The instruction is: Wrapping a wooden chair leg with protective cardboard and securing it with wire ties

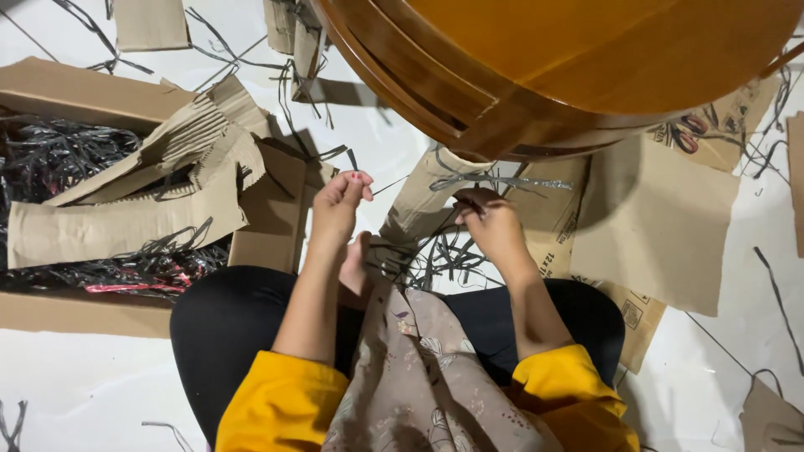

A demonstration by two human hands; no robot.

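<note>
Nearest, yellow sleeves [285, 406] and a floral cloth [419, 377] over black-clad knees, seated on the white floor [84, 385] just short of the round wooden table [586, 59]. Ahead of the knees, toward that table, both forearms stretched forward. Left hand [339, 205] pinched shut on one end of a thin dark strip [394, 186], fingertips together, red-painted nails up. Right hand [490, 219] closed around a silvery bundle of strips [494, 182], lifted just below the table's rim; likely held taut between the two hands so that the strands stay straight and apart, though the exact grip is too small to tell. Under the hands, loose dark strands [444, 255] scattered on flat brown cardboard sheets [653, 226], probably laid to shield the floor. Left of the table, well apart from it, an open cardboard box [50, 84] heaped with dark shredded strips [59, 155], torn corrugated flaps [167, 159] folded over its edge. Beyond, beside the table's far left, more cardboard scraps [151, 23] and stray strands on the floor.
</note>
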